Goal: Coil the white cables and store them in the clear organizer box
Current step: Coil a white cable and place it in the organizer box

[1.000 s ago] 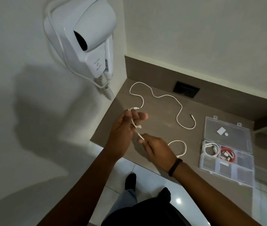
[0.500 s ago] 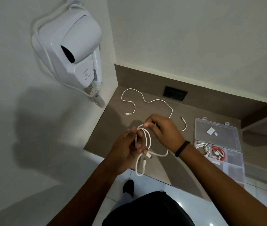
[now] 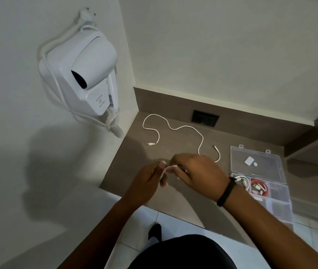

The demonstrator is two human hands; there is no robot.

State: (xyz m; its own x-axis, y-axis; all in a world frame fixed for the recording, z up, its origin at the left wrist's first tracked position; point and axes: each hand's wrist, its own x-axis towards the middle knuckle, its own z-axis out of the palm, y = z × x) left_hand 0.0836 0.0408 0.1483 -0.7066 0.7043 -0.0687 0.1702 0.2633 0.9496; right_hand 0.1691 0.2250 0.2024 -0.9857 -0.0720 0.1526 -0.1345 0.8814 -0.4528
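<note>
The loose loop that hung below the hands is now gathered: left hand (image 3: 146, 179) and right hand (image 3: 199, 171) both pinch the coiled white cable (image 3: 166, 168), nearly ready for the organizer box (image 3: 282, 183) on the right.

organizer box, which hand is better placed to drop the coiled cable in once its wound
Right. The right hand is nearer the organizer box, which lies open at the person's right. The left hand, sharing the grip on the coiled cable, would have to cross over.

Bare forearms; black band (image 3: 226, 191) on right wrist; dark trousers, black shoe (image 3: 155, 232)
</note>
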